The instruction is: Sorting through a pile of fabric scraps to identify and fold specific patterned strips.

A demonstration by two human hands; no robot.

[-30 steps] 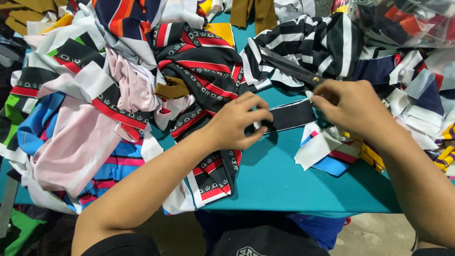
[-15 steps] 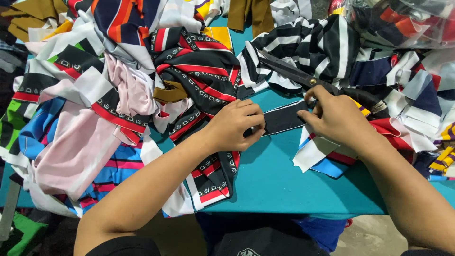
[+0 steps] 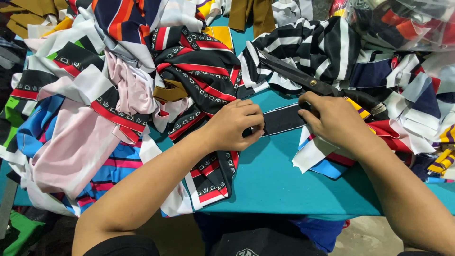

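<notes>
Dark fabric strip (image 3: 283, 119) lies flat on the teal worktop (image 3: 279, 180), long axis 9-to-3 between both hands. Left hand (image 3: 234, 125) pinches its 9 o'clock end, right hand (image 3: 334, 121) presses the 3 o'clock end. Black scissors (image 3: 303, 79) at 12, just beside right hand. Clear plastic bag (image 3: 403, 21) at 1 holds fabric scraps.

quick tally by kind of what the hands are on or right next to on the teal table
hands: 2, left hand and right hand
dark fabric strip held between them: 1
black scissors: 1
clear plastic bag of scraps: 1
total: 5
</notes>
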